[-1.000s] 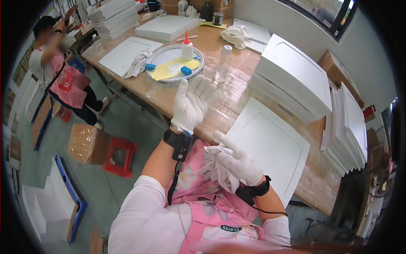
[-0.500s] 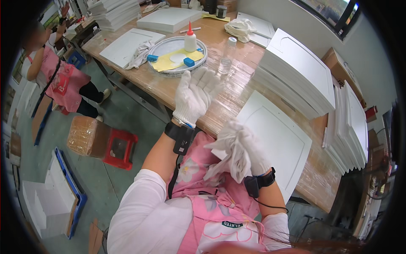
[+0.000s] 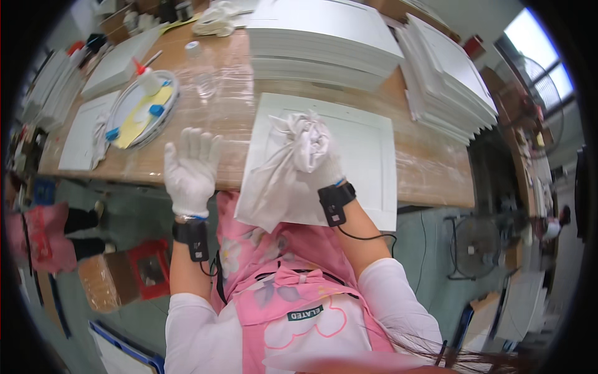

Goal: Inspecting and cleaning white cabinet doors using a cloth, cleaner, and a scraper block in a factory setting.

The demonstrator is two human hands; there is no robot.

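1. Two hands in white knitted gloves reach forward; the left hand [image 3: 192, 171] is turned palm up near the table's front edge, its fingers straight and slightly spread.
2. The right hand [image 3: 333, 163] grips a crumpled white fabric cloth [image 3: 281, 168], its fingers mostly covered by the folds.
3. That cloth is bunched at the top, with a loose tail hanging toward the person; it lies in view over a flat white panel with a grooved border [image 3: 367, 156], though from above I cannot tell whether the two touch.
4. The panel rests on a brown table under clear plastic film [image 3: 430, 168], its near edge jutting past the tabletop.
5. Beyond the left hand stands a clear bottle with a white cap [image 3: 202, 78]; farther left, a round whitish lid [image 3: 164, 118] carries a yellow sheet [image 3: 132, 129], blue blocks [image 3: 156, 110] and a white squeeze bottle with a red nozzle [image 3: 148, 83].
6. Behind the panel rises a tall stack of white panels [image 3: 324, 47].
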